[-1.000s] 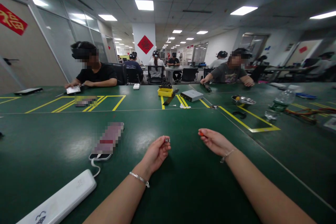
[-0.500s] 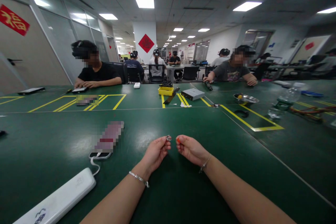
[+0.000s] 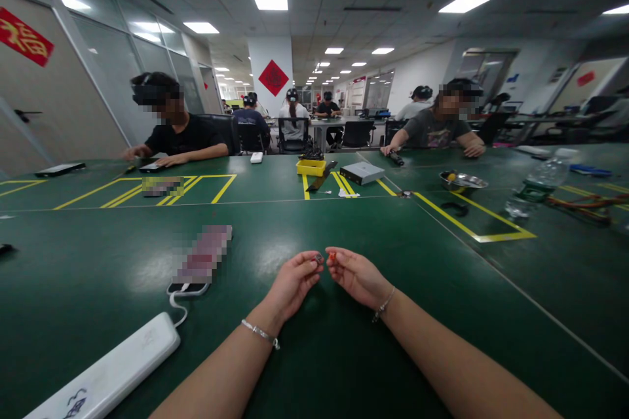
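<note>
My left hand (image 3: 293, 280) pinches a small silver metal part (image 3: 319, 257) between thumb and fingertips, just above the green table (image 3: 344, 353). My right hand (image 3: 358, 275) pinches a small orange-red piece (image 3: 332, 255) at its fingertips. The two pieces are almost touching, tip to tip, in front of me. Both wrists wear thin bracelets.
A phone (image 3: 201, 260) on a cable and a white power bank (image 3: 105, 376) lie to my left. Farther off sit a yellow bin (image 3: 310, 167), a grey box (image 3: 362, 173), a metal dish (image 3: 462, 181) and a water bottle (image 3: 535, 184). Two people work across the table.
My right hand has moved left across the table with the orange-red piece until it meets my left hand. The left hand has stayed nearly still.
</note>
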`<state>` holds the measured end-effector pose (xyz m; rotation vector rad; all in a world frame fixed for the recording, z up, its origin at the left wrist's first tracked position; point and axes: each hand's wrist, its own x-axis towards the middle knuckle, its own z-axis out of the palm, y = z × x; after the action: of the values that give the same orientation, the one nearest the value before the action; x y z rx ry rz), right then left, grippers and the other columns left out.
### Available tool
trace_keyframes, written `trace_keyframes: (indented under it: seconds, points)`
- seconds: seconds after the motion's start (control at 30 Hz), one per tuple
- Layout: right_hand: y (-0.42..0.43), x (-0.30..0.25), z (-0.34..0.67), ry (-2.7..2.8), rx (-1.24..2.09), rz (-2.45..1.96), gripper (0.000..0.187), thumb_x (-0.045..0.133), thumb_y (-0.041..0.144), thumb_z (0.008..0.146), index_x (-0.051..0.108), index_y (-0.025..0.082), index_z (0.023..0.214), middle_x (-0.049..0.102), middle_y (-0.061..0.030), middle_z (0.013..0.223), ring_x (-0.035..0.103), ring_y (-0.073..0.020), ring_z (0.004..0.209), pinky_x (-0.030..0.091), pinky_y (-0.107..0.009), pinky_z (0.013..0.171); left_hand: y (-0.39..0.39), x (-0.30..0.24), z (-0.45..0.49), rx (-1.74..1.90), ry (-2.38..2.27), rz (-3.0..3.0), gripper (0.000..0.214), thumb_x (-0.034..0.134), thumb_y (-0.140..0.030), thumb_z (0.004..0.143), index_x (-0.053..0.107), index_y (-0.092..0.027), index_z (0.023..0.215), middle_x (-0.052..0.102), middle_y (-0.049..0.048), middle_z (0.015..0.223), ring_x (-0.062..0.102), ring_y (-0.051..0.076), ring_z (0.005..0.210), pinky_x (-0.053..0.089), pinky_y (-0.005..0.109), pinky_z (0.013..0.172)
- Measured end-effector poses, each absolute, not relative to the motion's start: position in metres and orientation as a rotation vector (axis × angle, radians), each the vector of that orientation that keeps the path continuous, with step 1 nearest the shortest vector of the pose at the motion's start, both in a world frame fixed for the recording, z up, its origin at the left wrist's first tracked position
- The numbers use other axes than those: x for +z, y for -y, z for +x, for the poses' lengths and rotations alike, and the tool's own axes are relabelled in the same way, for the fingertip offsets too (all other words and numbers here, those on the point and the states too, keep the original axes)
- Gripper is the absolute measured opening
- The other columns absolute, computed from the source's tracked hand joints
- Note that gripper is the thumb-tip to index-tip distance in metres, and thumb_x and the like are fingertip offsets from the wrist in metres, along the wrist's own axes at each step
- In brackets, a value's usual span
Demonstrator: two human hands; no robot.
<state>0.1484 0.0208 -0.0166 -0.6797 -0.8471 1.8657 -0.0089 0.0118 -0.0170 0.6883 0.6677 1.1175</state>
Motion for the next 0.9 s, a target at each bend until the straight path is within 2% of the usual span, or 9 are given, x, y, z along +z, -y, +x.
trace_keyframes:
  seconds: [0.17, 0.33, 0.43, 0.53, 0.7, 0.9]
  points:
    - [-0.021, -0.019, 0.149, 0.865, 1.859, -0.703, 0.024, 0.064, 0.019, 0.066, 0.057, 0.015, 0.088, 0.059, 0.0003, 0.069, 0.054, -0.0061, 0.063, 0.041, -0.02, 0.061, -0.012, -0.021, -0.006, 1.221, -0.76, 0.823, 0.02, 0.064, -0.008, 0.063, 0.056, -0.015, 0.08, 0.06, 0.0004, 0.075, 0.056, 0.008, 0.066, 0.042, 0.016, 0.06]
    - [-0.019, -0.018, 0.147, 0.87, 1.866, -0.726, 0.019, 0.061, 0.03, 0.07, 0.057, 0.014, 0.08, 0.056, 0.0016, 0.064, 0.052, -0.0061, 0.06, 0.041, -0.021, 0.06, -0.013, -0.021, -0.007, 1.322, -0.94, 1.128, 0.018, 0.062, -0.012, 0.063, 0.057, -0.016, 0.08, 0.058, -0.0026, 0.068, 0.053, 0.007, 0.064, 0.04, 0.018, 0.062]
    - [-0.018, -0.017, 0.146, 0.88, 1.844, -0.746, 0.021, 0.062, 0.031, 0.068, 0.056, 0.014, 0.08, 0.06, -0.0014, 0.071, 0.055, -0.0087, 0.065, 0.042, -0.024, 0.065, -0.012, -0.017, -0.008, 1.31, -1.108, 1.288, 0.017, 0.062, -0.013, 0.062, 0.057, -0.016, 0.078, 0.056, -0.0033, 0.067, 0.051, 0.008, 0.061, 0.04, 0.019, 0.059]
    - [-0.018, -0.018, 0.145, 0.864, 1.792, -0.773, 0.026, 0.068, 0.023, 0.061, 0.057, 0.015, 0.083, 0.062, -0.0028, 0.078, 0.056, -0.0087, 0.066, 0.042, -0.025, 0.067, -0.01, -0.015, -0.007, 1.29, -1.236, 1.412, 0.015, 0.06, -0.015, 0.062, 0.056, -0.016, 0.077, 0.055, -0.0032, 0.068, 0.049, 0.008, 0.055, 0.04, 0.021, 0.056]
    - [-0.017, -0.016, 0.139, 0.817, 1.679, -0.842, 0.027, 0.071, 0.022, 0.056, 0.059, 0.016, 0.079, 0.061, -0.0003, 0.071, 0.053, -0.0066, 0.059, 0.04, -0.023, 0.063, -0.008, -0.017, -0.005, 1.333, -1.278, 1.71, 0.013, 0.058, -0.014, 0.064, 0.057, -0.018, 0.076, 0.057, -0.0009, 0.075, 0.052, 0.012, 0.069, 0.041, 0.024, 0.062]
    - [-0.009, -0.015, 0.125, 0.779, 1.543, -0.966, 0.03, 0.073, 0.028, 0.051, 0.063, 0.013, 0.075, 0.062, -0.0027, 0.071, 0.053, -0.0086, 0.063, 0.04, -0.025, 0.065, -0.004, -0.013, -0.003, 1.361, -1.32, 1.852, 0.011, 0.057, -0.013, 0.067, 0.057, -0.018, 0.077, 0.057, 0.0001, 0.076, 0.052, 0.013, 0.072, 0.04, 0.026, 0.065]
